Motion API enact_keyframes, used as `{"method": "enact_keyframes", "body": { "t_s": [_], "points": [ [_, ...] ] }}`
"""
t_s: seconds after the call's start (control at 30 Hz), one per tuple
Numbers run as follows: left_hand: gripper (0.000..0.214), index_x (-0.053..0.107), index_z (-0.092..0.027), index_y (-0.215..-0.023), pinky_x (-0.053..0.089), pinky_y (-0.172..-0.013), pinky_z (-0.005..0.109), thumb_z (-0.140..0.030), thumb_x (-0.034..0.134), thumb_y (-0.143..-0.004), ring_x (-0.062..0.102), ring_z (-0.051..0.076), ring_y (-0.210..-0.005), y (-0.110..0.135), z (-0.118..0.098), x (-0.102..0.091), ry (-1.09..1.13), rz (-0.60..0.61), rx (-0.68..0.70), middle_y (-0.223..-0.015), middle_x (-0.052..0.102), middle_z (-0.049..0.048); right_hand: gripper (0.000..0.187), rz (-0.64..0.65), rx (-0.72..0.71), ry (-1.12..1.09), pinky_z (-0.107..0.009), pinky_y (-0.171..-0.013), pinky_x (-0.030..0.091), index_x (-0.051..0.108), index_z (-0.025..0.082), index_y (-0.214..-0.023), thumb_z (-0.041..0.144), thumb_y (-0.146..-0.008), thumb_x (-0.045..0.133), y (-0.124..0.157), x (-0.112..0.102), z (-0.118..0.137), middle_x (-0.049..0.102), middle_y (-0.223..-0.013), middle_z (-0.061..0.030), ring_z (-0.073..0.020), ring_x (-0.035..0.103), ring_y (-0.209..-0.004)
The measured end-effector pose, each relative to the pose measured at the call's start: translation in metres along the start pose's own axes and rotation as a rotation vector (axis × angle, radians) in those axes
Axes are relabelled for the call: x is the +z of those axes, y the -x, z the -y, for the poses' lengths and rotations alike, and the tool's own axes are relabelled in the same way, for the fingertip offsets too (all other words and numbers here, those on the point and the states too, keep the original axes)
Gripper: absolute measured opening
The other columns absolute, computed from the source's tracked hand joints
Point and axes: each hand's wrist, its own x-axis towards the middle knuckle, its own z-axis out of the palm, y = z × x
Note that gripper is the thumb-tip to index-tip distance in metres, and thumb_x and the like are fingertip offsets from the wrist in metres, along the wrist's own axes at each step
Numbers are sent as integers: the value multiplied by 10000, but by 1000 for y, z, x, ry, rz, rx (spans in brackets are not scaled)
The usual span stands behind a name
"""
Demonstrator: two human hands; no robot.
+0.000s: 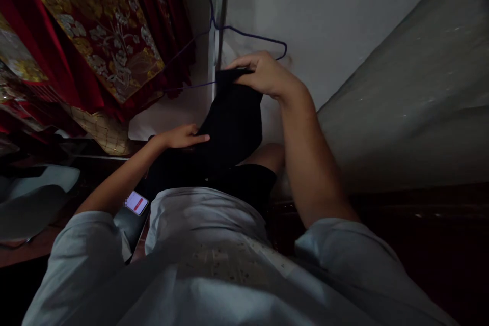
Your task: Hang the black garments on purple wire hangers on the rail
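Observation:
A black garment (233, 122) hangs down in front of me over my lap. My right hand (263, 74) is closed on its top edge, lifting it next to a purple wire hanger (252, 36). My left hand (183, 136) lies against the garment's left side lower down, fingers stretched out flat along the cloth. I cannot tell whether the garment is on the hanger.
Red and gold embroidered cloth (99, 25) hangs at the upper left. A pale wall (336, 5) is ahead and a grey mattress-like surface (412, 112) slopes at the right. A phone with a lit screen (136, 202) lies by my left knee.

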Motion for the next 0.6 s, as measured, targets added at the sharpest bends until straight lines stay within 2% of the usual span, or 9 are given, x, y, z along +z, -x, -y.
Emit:
{"method": "enact_keyframes", "body": {
  "t_s": [0.07,0.13,0.23,0.3,0.4,0.43,0.5,0.6],
  "points": [
    [485,780,-172,-941,512,-941,342,-629,617,-935,675,288,-1036,6,5,-5,-252,5,-80,-1024,741,100,349,-81,8,16,-364,-922,581,770,220,-1098,103,-782,679,-12,-2,-18,763,-1025,-25,-201,707,-941],
    [464,785,-137,-1021,484,-997,371,-573,679,-904,631,331,-1146,10,14,-13,-486,1,-214,-1159,715,149,384,-181,25,36,-366,-937,586,740,228,-1173,135,-810,655,-25,2,-46,759,-1100,-26,-204,708,-1001],
    [520,771,-81,-1121,479,-996,428,-550,662,-926,607,376,-1173,18,31,-27,-651,9,-407,-1208,688,210,285,-296,96,64,-396,-939,588,744,182,-1091,169,-838,611,-38,9,-89,753,-1089,-51,-223,704,-1034],
    [528,759,-103,-1152,499,-940,408,-572,632,-945,648,341,-1072,26,42,-37,-594,-27,-474,-1127,715,180,198,-291,172,88,-425,-892,600,744,155,-986,202,-849,609,-38,6,-106,741,-965,-54,-232,711,-954],
    [571,753,-132,-1074,514,-863,359,-657,557,-968,681,273,-903,38,55,-53,-440,-105,-519,-937,724,124,85,-269,212,185,-445,-873,599,709,150,-787,201,-829,657,-32,-11,-107,646,-726,-10,-209,689,-819],
    [578,746,-130,-1041,515,-863,359,-671,557,-962,683,270,-890,39,58,-58,-404,-139,-525,-898,714,118,110,-274,215,226,-445,-874,596,682,153,-713,186,-818,673,-31,-18,-103,590,-649,6,-197,672,-772],
    [520,727,-133,-985,515,-889,371,-640,627,-928,686,277,-907,38,63,-67,-356,-233,-500,-853,696,108,217,-296,209,281,-422,-847,595,620,160,-598,152,-803,687,-29,-31,-93,476,-535,27,-166,625,-671],
    [384,680,-166,-871,507,-925,405,-513,819,-780,680,308,-961,27,67,-79,-249,-486,-371,-804,670,88,286,-321,160,257,-322,-714,583,571,163,-517,116,-768,700,-30,-40,-86,401,-468,44,-113,532,-548]
  ]
}}
